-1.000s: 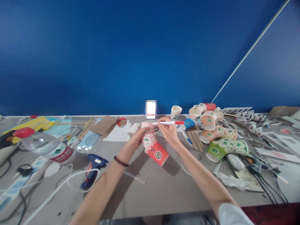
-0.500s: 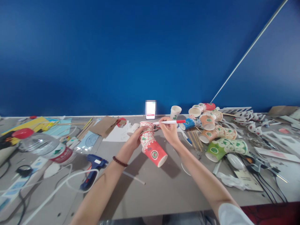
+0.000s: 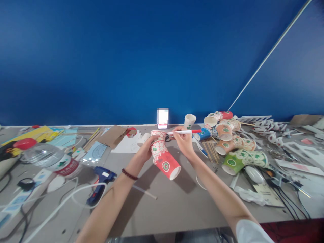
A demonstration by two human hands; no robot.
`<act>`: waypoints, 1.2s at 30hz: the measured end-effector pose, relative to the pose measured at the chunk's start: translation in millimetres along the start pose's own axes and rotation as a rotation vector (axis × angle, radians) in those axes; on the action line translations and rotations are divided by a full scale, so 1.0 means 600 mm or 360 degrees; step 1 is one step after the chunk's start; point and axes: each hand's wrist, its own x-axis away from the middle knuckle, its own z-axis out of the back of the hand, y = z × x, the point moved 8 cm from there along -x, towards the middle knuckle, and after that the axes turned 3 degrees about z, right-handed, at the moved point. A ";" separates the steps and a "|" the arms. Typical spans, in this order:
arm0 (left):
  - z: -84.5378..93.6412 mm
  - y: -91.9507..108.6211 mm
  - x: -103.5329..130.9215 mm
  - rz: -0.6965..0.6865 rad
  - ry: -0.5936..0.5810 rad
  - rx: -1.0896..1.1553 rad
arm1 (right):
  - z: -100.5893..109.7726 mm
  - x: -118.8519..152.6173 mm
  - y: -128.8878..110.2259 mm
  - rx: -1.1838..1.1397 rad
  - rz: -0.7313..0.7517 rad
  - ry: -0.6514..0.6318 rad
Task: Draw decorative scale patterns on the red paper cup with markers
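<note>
My left hand [image 3: 146, 147] is wrapped round the upper part of a joined, bent piece of paper cups [image 3: 167, 164]. Its lower cup is red with a green-centred ring, and the upper sections are white with red scale lines. Between the fingers of my right hand [image 3: 184, 141] is a white marker pen [image 3: 186, 132] with a red end. The pen lies nearly level, its tip end at the right side of the top cup. I cannot tell whether the tip touches the paper. A small dark object, partly hidden, is near the pen tip.
A lit phone [image 3: 162, 118] leans at the blue wall, with a white cup [image 3: 189, 120] to its right. Painted cup pieces [image 3: 231, 162] and sticks [image 3: 210, 152] lie right. On the left are a glue gun [image 3: 102, 180], a large bottle [image 3: 50, 158], cardboard [image 3: 111, 135] and a power strip [image 3: 24, 199].
The pen and my right hand have shifted very slightly to the right. The cup piece has turned or tilted a little in my left hand. Everything else looks the same.
</note>
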 end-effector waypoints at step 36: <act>-0.011 -0.012 0.007 0.0043 -0.0051 -0.0227 | -0.029 0.010 -0.035 0.0352 0.0268 -0.0250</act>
